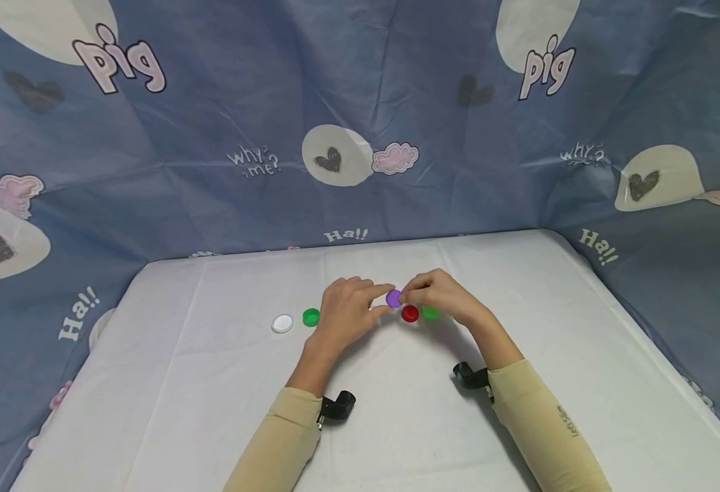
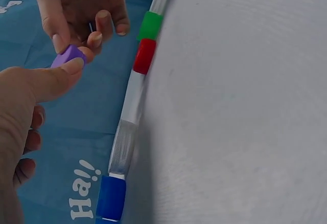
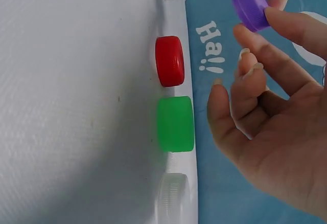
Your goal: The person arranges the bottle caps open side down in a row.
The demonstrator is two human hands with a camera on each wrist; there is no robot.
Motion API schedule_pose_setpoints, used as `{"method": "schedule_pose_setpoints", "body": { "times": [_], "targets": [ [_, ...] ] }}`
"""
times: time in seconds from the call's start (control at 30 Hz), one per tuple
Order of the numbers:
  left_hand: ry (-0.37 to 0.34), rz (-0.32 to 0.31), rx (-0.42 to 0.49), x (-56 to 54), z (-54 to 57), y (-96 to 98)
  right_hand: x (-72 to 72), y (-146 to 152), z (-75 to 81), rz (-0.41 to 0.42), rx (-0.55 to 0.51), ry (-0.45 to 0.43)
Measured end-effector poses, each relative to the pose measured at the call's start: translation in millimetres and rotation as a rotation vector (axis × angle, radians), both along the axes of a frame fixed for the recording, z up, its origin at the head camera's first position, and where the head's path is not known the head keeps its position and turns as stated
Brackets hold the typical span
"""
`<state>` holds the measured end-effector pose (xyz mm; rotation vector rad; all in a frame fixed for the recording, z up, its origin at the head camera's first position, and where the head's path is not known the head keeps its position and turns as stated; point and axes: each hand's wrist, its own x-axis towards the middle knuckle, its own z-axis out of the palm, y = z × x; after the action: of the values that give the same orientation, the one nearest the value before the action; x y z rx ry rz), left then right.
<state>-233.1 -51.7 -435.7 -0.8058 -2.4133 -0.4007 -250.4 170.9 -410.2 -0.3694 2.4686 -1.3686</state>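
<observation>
A small purple bottle cap [image 1: 394, 298] is held up between both hands above the white table. My left hand [image 1: 346, 311] holds its edge with thumb and index finger, the thumb [image 2: 56, 81] lying against the cap in the left wrist view. From the other side, my right hand [image 1: 449, 297] pinches it between thumb and index finger, its other fingers [image 3: 248, 88] loosely curled. Below the hands a red cap [image 1: 410, 313] and a bright green cap [image 1: 430, 312] sit side by side on the table. The right hand partly covers the green one in the head view.
On the left of the table [image 1: 212, 410] are a white cap [image 1: 283, 324] and a darker green cap [image 1: 311, 317]. Clear caps [image 3: 173, 201] and a blue cap [image 2: 111, 197] show in the wrist views. A blue printed cloth [image 1: 212, 137] hangs behind the table.
</observation>
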Motion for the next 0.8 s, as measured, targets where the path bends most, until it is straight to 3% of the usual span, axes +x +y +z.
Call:
{"method": "schedule_pose_setpoints", "body": {
  "times": [0.2, 0.37, 0.63, 0.8],
  "targets": [
    [0.005, 0.012, -0.044, 0.7, -2.7, 2.1, 1.3, 0.8, -1.8, 0.001, 0.005, -0.034],
    [-0.034, 0.012, -0.027, 0.0, -3.2, 1.2, 1.9, 0.4, -1.4, 0.007, 0.047, -0.021],
    [-0.167, 0.071, 0.029, -2.6, -0.4, -4.1, 0.6, -4.1, -0.9, 0.023, 0.15, 0.158],
    [-0.205, 0.105, 0.043, -4.2, 0.1, -6.9, 1.4, -11.7, -3.2, 0.042, 0.172, 0.263]
  ]
}}
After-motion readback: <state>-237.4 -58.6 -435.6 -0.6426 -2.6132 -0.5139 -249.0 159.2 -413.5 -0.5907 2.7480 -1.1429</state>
